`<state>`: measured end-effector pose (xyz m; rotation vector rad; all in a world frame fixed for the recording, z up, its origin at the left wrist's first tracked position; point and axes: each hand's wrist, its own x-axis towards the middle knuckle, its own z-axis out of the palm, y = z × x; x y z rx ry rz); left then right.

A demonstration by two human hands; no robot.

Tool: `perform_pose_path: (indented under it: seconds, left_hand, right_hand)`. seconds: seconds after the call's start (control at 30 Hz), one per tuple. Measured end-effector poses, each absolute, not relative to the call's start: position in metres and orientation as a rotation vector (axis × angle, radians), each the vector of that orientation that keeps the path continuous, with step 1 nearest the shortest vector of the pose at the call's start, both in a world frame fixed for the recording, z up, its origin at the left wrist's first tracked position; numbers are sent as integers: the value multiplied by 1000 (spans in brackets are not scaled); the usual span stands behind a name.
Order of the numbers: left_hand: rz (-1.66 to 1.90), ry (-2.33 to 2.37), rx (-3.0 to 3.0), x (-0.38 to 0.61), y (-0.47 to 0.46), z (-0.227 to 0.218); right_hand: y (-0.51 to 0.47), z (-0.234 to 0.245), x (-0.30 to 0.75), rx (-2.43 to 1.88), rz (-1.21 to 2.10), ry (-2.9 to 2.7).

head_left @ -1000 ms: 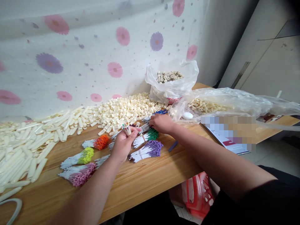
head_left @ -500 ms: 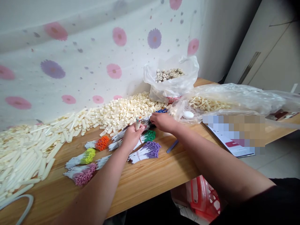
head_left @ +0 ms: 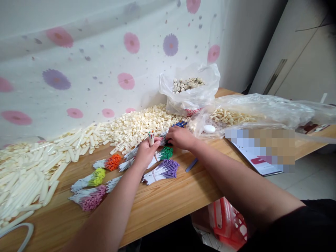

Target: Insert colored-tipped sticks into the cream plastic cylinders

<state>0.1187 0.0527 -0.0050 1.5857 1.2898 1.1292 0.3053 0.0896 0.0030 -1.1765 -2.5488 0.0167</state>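
Observation:
My left hand is closed around an upright cream multicolour pen barrel, with several coloured tips showing at its top. Close by on the right, my right hand reaches over bundled pen refills, fingers curled and pinched together; what lies between the fingertips is hidden. Blue-tipped refills show just behind it. On the table around my left hand lie bundles of white refills with green, purple, orange, yellow-green and pink ends.
Long cream barrels and slotted cream parts are heaped along the wall. Behind stands a plastic bag of round-ended parts. Another clear bag, a white oval object, a blue strip and a tablet-like panel lie rightward.
My left hand with the pen barrel has shifted slightly left and down. The right hand has moved slightly left, its fingertips now lower among the refills. The view has shifted a little.

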Motion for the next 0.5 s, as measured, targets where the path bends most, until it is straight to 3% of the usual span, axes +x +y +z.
perform_pose_path:
  seconds: [0.5]
  left_hand:
    - [998,1447,1855,117,55,-8]
  right_hand:
    - [97,22,336,-1406,-20,-2378]
